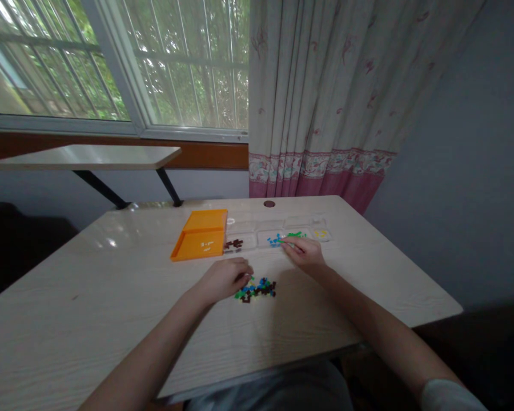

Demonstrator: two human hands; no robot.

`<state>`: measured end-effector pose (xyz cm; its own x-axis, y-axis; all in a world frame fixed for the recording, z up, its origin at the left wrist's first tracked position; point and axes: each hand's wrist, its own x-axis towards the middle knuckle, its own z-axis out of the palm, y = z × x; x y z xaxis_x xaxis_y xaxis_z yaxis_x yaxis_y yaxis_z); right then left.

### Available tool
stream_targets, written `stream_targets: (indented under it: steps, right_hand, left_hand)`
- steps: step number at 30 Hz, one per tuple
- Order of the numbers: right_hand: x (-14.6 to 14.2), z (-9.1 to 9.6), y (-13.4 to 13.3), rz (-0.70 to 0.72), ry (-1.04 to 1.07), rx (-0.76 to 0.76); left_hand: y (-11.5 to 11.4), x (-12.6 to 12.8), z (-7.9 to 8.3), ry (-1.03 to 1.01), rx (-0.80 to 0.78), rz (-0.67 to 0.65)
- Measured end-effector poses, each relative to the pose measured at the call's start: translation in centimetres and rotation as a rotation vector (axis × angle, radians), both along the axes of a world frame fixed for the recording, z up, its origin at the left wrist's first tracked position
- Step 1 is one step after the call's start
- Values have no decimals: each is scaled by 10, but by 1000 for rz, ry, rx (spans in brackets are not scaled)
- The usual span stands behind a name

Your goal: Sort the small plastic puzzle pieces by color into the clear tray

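My left hand (229,278) is closed with curled fingers at the left edge of a mixed pile of small plastic pieces (259,290) in brown, blue, green and yellow. What its fingertips hold, if anything, is too small to make out. Farther forward, my right hand (305,252) pinches a small green piece (281,241) over the clear boxes. Beneath and beside it, blue pieces (274,239) and green pieces (297,234) lie in a clear box (262,242). Brown pieces (235,244) are in the box to the left, yellow pieces (321,233) in the one to the right.
An orange case (199,242) lies open left of the clear boxes, with a few white pieces (207,246) in it. A raised shelf (85,157) stands at the back left of the table (124,297). Behind are a window and a curtain (321,103).
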<state>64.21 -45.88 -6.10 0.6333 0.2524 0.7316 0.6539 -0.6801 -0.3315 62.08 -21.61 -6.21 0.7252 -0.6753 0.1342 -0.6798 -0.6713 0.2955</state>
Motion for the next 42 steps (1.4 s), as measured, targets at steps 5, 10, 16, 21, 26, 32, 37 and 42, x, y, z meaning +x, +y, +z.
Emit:
stream_targets:
  steps: [5, 10, 16, 21, 26, 32, 37, 42]
  right_hand:
    - [1, -1, -1, -4, -5, -14]
    - [13, 0, -17, -62, 63, -25]
    - [37, -4, -45, -308, 231, -21]
    - [47, -7, -55, -432, 300, -59]
    - [42, -2, -52, -392, 328, -58]
    - [18, -6, -16, -40, 343, -169]
    - [-9, -16, 20, 208, 245, -258]
    - [-17, -16, 26, 248, 209, -229]
  left_hand:
    - [0, 1, -2, 8, -7, -7]
    - [-1, 1, -3, 5, 6, -4]
    - [-1, 0, -1, -23, 28, 22]
    - [-2, -2, 1, -70, 32, 66]
    - [-2, -1, -1, -91, 1, 83]
    - [-5, -1, -1, -121, -129, 86]
    - [-11, -5, 2, -114, -201, 77]
    - [-14, -7, 3, -61, -222, 59]
